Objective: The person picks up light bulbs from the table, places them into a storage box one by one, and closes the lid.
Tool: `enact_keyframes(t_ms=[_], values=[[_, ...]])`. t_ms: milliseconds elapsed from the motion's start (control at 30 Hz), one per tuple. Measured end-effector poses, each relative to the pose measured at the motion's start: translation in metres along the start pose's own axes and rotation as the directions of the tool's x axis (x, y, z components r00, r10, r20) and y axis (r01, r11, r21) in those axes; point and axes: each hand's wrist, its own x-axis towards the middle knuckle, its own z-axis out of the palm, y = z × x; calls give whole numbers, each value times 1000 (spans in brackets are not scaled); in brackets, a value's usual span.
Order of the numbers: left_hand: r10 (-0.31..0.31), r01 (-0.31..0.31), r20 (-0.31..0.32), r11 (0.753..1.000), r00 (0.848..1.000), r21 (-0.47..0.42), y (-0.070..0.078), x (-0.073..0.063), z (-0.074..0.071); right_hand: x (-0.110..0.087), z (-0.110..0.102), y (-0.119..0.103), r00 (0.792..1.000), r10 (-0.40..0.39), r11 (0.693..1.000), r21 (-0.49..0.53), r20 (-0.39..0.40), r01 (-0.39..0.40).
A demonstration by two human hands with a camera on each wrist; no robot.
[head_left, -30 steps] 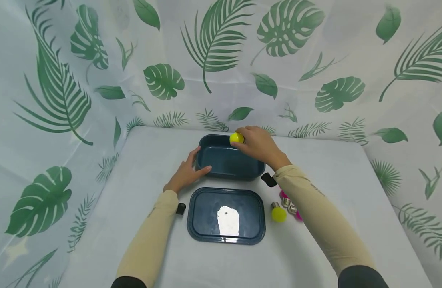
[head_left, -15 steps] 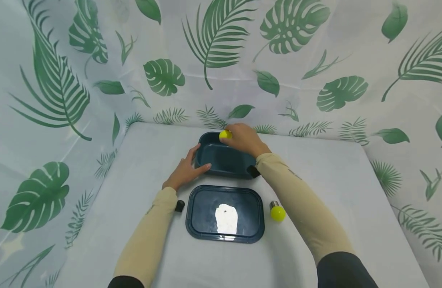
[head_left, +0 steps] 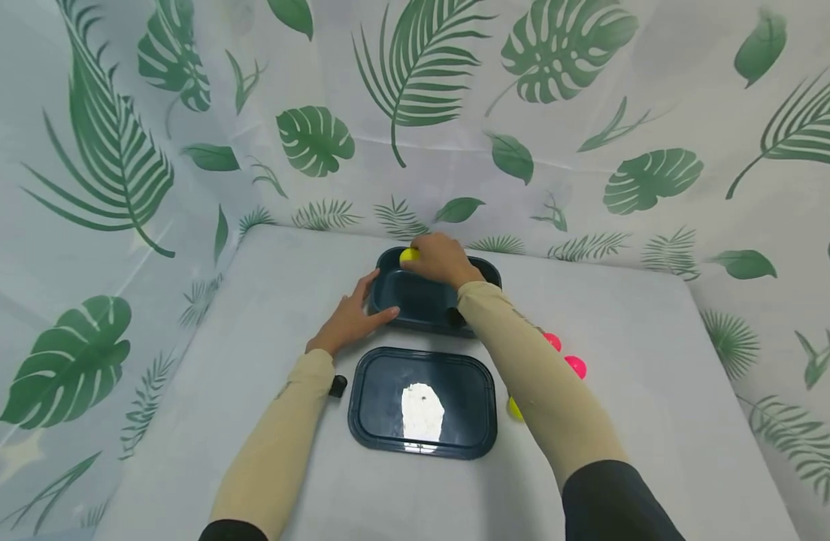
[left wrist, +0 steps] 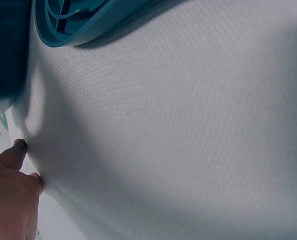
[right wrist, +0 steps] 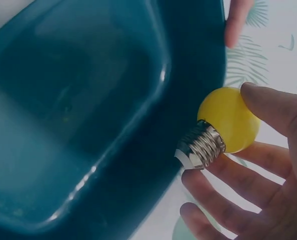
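Observation:
A yellow light bulb [right wrist: 231,117] with a silver screw base is held between the thumb and fingers of my right hand [head_left: 440,259]. That hand is over the far side of a dark blue rectangular box [head_left: 415,300], and in the right wrist view the bulb's base points in over the box wall. My left hand [head_left: 347,323] rests against the box's left end, thumb at the near rim and fingers along the side. The floor of the box shows bare in the right wrist view. In front of the box lies its dark blue lid [head_left: 374,398], apart from it.
To the right, partly behind my right sleeve [head_left: 543,376], pink bulbs [head_left: 576,367] and another yellow bulb [head_left: 514,409] lie on the white table [head_left: 658,421]. A leaf-printed cloth [head_left: 449,150] stands behind and left of the table.
My right hand has moved left over the box with the yellow bulb in its grip. The right forearm has swung left across the loose bulbs. My left hand has stayed at the box.

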Motion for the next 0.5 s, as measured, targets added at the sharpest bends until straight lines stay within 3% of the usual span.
enact_keyframes(t_ms=[300,500], values=[[-33,33,5,999,999,0,1,-1,-4,20,15,-5,996,58,998,-14,68,-57],[-37,37,3,999,999,-7,0,1,-4,31,25,-9,993,59,997,51,107,-65]])
